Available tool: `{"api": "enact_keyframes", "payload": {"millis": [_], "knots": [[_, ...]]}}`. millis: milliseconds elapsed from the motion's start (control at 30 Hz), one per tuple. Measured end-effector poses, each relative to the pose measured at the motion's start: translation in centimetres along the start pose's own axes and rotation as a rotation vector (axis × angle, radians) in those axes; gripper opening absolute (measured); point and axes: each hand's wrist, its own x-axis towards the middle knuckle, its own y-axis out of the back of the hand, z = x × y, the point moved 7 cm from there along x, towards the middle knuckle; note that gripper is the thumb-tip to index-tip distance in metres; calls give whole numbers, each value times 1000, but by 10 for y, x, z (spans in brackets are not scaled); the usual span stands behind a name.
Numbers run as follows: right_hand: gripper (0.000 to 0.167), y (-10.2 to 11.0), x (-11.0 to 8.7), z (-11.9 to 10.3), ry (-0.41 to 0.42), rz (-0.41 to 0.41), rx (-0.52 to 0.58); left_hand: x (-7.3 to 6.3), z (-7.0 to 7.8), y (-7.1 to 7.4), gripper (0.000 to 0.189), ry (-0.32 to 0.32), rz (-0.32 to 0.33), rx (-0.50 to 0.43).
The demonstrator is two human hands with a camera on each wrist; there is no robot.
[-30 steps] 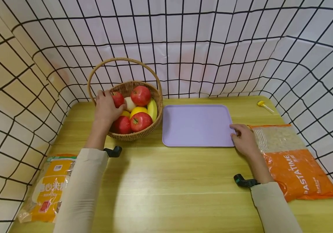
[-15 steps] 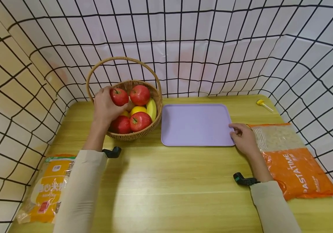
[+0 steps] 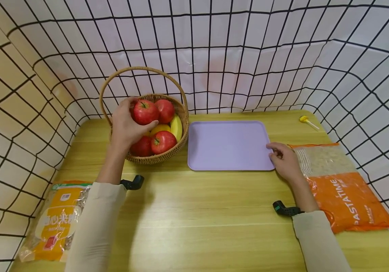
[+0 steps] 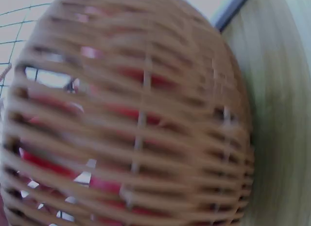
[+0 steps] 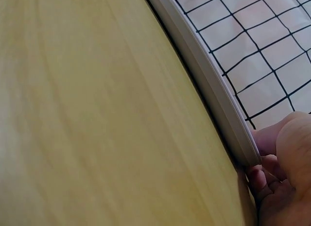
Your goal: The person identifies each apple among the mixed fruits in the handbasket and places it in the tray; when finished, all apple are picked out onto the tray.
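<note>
At the basket's left side, my left hand (image 3: 123, 122) grips a red apple (image 3: 145, 112), thumb at its near side, some fingers hidden behind it. The wicker basket (image 3: 147, 159) also holds another red apple (image 3: 166, 110) behind, two more in front, a banana (image 3: 176, 128) and yellow fruit (image 3: 160, 129) partly covered. In the left wrist view, the basket's woven side (image 4: 165, 153) fills most of the picture, blurred. My right hand (image 3: 284, 162) holds the right edge of the lilac tray (image 3: 228, 145) with curled fingers; the right wrist view shows fingers (image 5: 269, 180) at the tray's corner.
An orange PASTATIME bag (image 3: 347, 200) lies right of my right hand. At the back right is a yellow lollipop (image 3: 304, 119). An orange-and-clear food bag (image 3: 56, 223) lies beside my left sleeve. Grid-patterned cloth (image 3: 215, 56) walls the wooden table (image 3: 198, 219).
My left hand has lifted the apple slightly and brought it to the right, toward the rear apple, covering the pale fruit seen earlier. My right hand and the tray stay in place.
</note>
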Motion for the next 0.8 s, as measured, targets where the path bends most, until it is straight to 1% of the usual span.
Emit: {"api": "enact_keyframes", "payload": {"millis": [100,233,333,433,600,733,800], "knots": [[32,-1,-1,1,-10,-20,-3,-4,6,-3,86,-32,13,-34],[34,-2,-2,3,-11,-43,-6,-9,13,-8,84,-47,18,-67],[34,-2,-1,4,-13,-41,-5,-13,20,-13,84,-63,15,-104],[33,0,-1,5,-20,-23,-8,-18,32,-17,84,-103,15,-153],[32,1,-1,4,-29,-2,-27,-26,55,-29,82,-192,2,-228],[32,1,-1,4,-45,16,-35,-31,72,-44,86,-224,-26,-260],[32,1,0,4,-52,28,-31,-32,79,-53,87,-224,-50,-276]]}}
